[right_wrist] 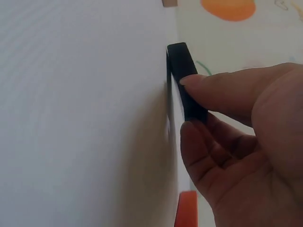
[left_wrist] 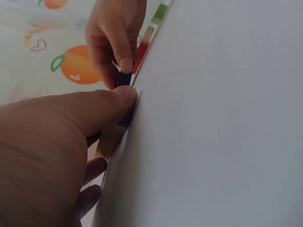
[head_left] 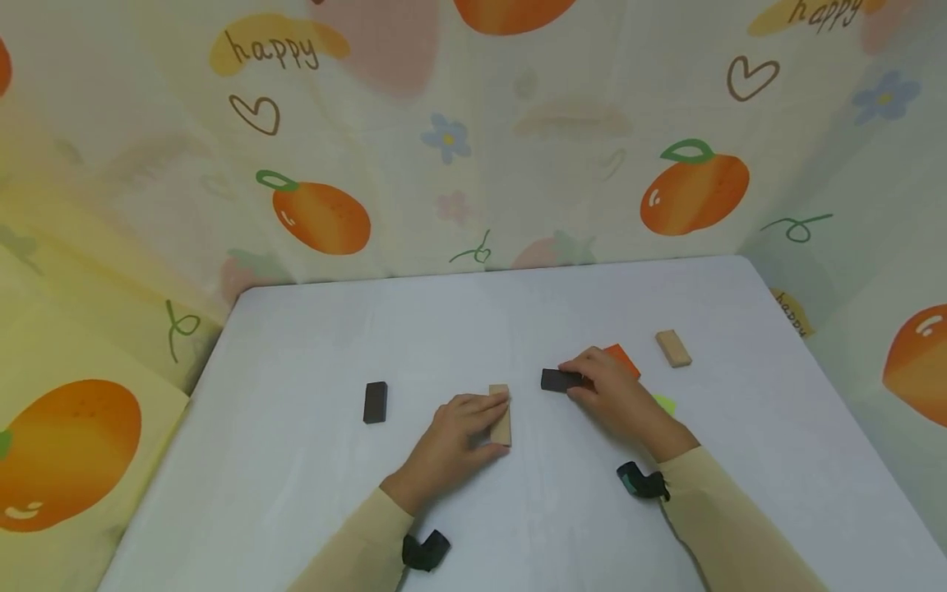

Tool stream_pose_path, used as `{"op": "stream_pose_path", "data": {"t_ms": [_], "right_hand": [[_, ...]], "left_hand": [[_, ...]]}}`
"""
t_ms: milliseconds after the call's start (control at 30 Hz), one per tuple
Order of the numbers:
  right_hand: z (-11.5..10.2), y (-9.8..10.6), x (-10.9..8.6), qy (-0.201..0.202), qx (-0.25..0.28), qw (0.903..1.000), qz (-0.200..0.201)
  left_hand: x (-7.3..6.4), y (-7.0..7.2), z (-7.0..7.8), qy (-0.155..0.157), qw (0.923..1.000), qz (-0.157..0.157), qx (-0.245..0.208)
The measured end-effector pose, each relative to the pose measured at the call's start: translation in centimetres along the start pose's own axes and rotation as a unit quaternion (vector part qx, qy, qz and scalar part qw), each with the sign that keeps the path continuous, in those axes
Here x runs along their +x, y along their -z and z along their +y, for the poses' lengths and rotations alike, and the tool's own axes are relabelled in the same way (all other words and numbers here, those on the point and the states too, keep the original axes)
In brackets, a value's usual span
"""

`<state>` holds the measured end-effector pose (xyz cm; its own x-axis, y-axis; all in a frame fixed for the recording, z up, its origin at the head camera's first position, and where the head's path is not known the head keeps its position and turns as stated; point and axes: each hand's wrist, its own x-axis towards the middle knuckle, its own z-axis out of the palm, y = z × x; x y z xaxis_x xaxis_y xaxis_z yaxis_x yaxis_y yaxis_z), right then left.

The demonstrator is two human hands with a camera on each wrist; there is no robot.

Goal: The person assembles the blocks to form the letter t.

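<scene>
In the head view my left hand pinches a light wooden block near the middle of the table, fingers at its far end and thumb at its near end. The left wrist view shows part of that wooden block between thumb and fingers. To the right, my right hand grips a black block by its right end. In the right wrist view, thumb and fingertips close on the black block, whose far end sticks out past them.
A second black block lies on the white table at the left. An orange block and a green block are partly covered by the right hand. Farther right lies another wooden block. A patterned cloth hangs behind.
</scene>
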<state>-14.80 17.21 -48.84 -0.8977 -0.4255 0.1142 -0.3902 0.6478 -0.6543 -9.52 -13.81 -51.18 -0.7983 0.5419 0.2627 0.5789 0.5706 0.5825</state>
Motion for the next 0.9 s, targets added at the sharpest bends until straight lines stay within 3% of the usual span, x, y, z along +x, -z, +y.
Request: {"op": "stream_pose_path", "data": {"t_ms": [333, 900], "right_hand": [[-0.9, -2.0, 2.2, -0.001, 0.005, 1.0000, -0.007], [-1.4, -3.5, 4.3, 0.033, 0.005, 0.9987, -0.038]], "left_hand": [[-0.3, 0.2, -0.6, 0.004, 0.9992, -0.008, -0.040], [0.0, 0.3, -0.2, -0.007, 0.9996, 0.000, -0.028]]}}
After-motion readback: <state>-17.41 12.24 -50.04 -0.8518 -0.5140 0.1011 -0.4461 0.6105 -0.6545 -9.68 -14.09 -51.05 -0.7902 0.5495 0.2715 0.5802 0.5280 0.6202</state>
